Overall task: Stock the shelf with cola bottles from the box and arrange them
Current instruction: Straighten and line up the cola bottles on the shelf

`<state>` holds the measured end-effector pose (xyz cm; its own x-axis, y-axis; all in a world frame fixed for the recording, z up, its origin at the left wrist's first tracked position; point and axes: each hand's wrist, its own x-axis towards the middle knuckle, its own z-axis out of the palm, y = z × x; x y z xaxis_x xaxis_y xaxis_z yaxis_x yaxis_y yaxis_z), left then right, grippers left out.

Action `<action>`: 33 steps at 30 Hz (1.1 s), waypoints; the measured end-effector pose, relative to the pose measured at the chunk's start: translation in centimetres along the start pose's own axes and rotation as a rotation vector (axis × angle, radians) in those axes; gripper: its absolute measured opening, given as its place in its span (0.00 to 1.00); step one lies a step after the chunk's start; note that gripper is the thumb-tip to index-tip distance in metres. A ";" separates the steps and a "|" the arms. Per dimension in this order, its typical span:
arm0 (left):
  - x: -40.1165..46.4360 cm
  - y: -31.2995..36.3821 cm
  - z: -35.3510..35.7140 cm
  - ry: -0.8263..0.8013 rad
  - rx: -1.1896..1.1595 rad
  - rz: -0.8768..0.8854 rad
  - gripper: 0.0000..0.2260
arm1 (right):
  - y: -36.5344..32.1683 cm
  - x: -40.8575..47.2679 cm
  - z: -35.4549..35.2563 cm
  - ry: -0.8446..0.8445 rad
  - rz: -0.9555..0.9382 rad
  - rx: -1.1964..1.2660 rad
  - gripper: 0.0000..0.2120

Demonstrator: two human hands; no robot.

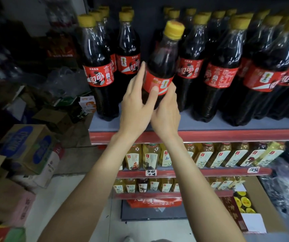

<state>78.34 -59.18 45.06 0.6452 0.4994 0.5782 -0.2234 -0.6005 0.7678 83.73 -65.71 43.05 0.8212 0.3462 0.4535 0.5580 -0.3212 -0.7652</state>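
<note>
Both hands were clamped on one cola bottle point(161, 67), which leaned with its yellow cap tipped to the right over the top shelf point(201, 125). The left hand point(137, 109) gripped the bottle's left side, fingers reaching up along the red label and the thumb pressed across its front; the right hand point(166, 112) wrapped the lower body from the right and beneath. The held bottle sat in a gap in the shelf's front row, between the upright bottles at the left end of the shelf point(98, 70) and the tightly packed bottles toward its right point(222, 70) (all with yellow caps and red labels). Whether its base touched the shelf could not be told, since the hands hid it. Below the top shelf stood rows of yellow tea bottles point(210, 156). Left of the shelf, cardboard boxes point(28, 147) lay stacked on the floor.
</note>
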 end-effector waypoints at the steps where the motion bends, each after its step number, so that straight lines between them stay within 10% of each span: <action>1: -0.1 -0.2 -0.4 0.031 0.031 0.015 0.28 | -0.3 0.0 0.6 -0.002 -0.024 0.016 0.36; 8: 0.9 -0.7 -3.4 0.073 0.209 0.006 0.28 | 0.3 0.6 0.7 -0.180 -0.179 0.189 0.45; 15: -0.7 -1.7 -6.5 0.541 0.296 0.323 0.22 | -1.6 -0.4 2.5 0.048 -0.128 -0.124 0.54; 20: -0.1 -4.7 -8.3 0.125 -0.147 -0.148 0.36 | -1.7 -0.5 3.9 0.051 -0.142 -0.166 0.52; 33: 0.0 -7.6 -8.9 0.052 0.026 -0.079 0.37 | -1.6 0.4 4.6 0.002 -0.179 -0.058 0.53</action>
<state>73.56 -49.05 41.69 0.6213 0.5771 0.5300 -0.1534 -0.5737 0.8045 82.62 -61.01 42.33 0.7082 0.4007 0.5813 0.7013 -0.3048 -0.6444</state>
